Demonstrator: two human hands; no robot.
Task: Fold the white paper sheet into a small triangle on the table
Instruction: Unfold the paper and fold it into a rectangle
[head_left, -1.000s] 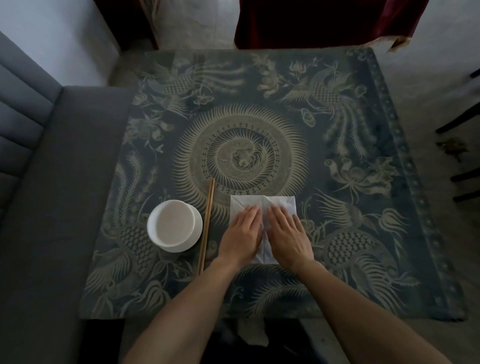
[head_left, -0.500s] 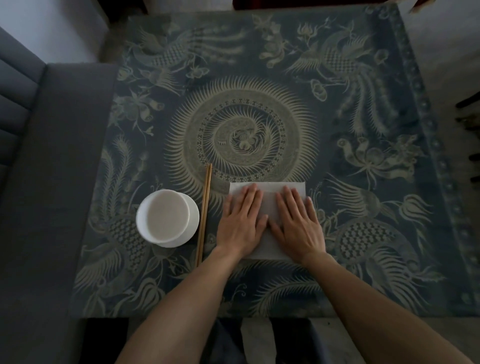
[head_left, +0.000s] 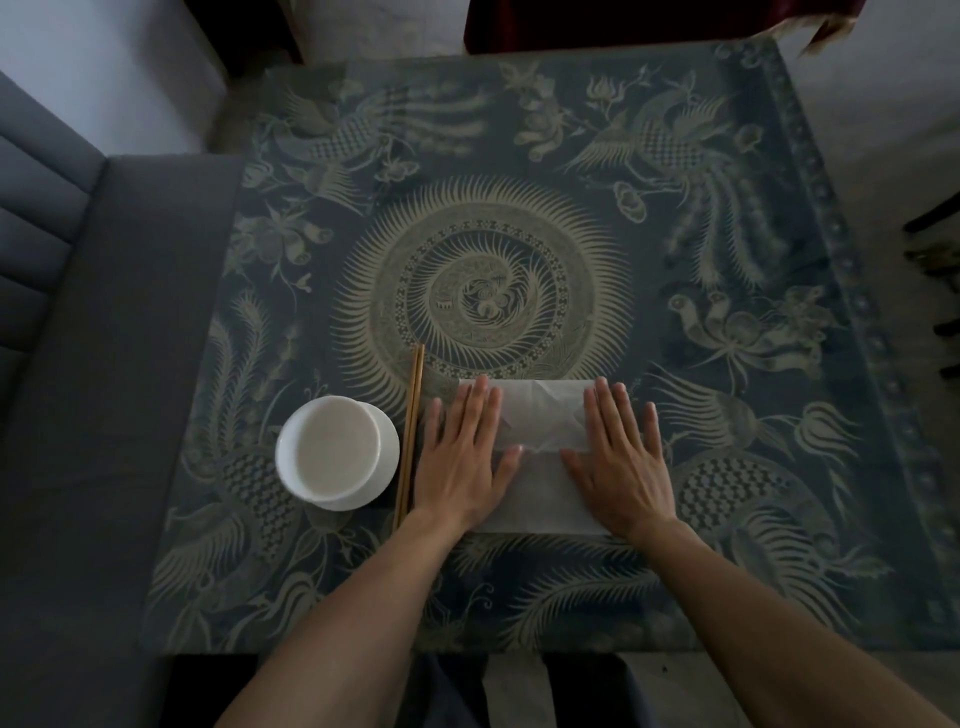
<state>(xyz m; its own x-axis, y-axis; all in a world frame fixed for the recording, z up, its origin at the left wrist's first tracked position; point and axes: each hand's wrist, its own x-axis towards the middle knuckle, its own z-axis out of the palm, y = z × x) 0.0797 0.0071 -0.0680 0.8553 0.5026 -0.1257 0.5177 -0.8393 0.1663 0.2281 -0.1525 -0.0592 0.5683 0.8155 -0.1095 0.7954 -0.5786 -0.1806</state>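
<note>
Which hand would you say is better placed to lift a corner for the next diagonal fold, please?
Probably the right hand: it lies flat on the white paper sheet beside its uncovered near right corner. The left hand rests half off the sheet, close to the chopsticks and white bowl.

Your white, creased paper sheet (head_left: 540, 441) lies flat as a rectangle near the front edge of the dark patterned table (head_left: 675, 597), a little right of its middle. Diagonal fold lines cross its far half; its left and right ends are hidden.
</note>
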